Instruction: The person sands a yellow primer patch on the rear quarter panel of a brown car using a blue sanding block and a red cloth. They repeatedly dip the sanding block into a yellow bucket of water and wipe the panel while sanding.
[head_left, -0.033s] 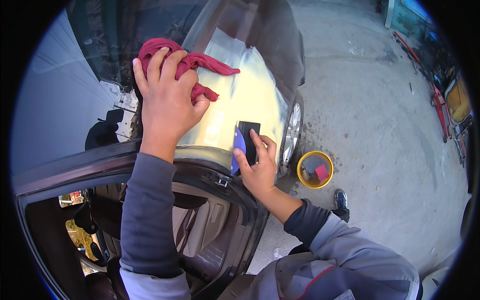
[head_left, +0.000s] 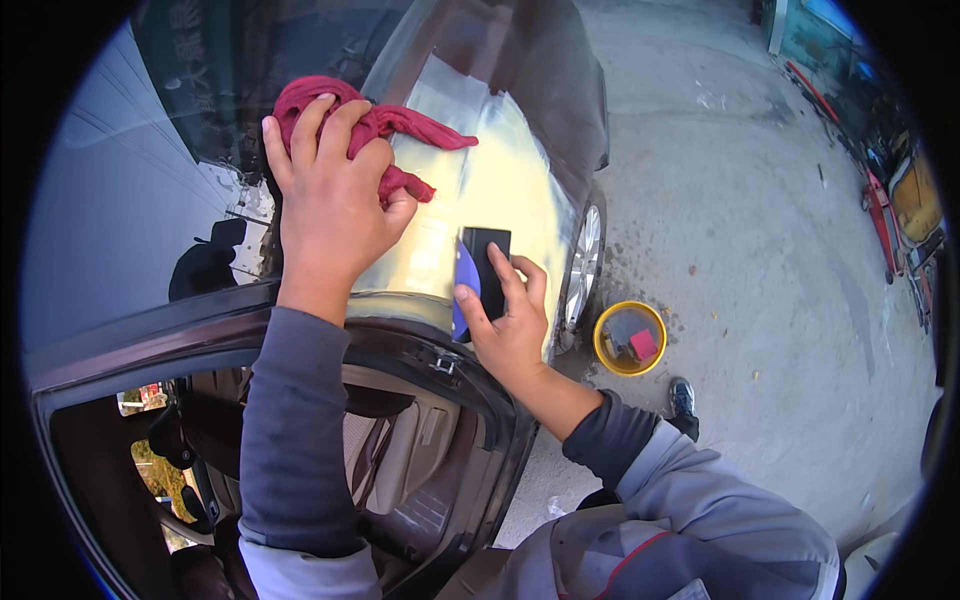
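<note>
My left hand is closed over a bunched dark red cloth beside the car's dark glass. One end of the cloth trails onto a pale yellowish patch on the car's body panel. On the near part of that patch, my right hand grips a black sanding block, thumb on one side and fingers on the other. A purple sheet shows along the block's left side. The block's underside is hidden.
An open car door frame and the cabin lie close below my arms. Beside the wheel, a yellow-rimmed bucket holds water and a pink piece. A red floor jack and other gear line the far right.
My right hand and the sanding block have slid a little left and away from me over the pale patch. The left hand and cloth have barely shifted.
</note>
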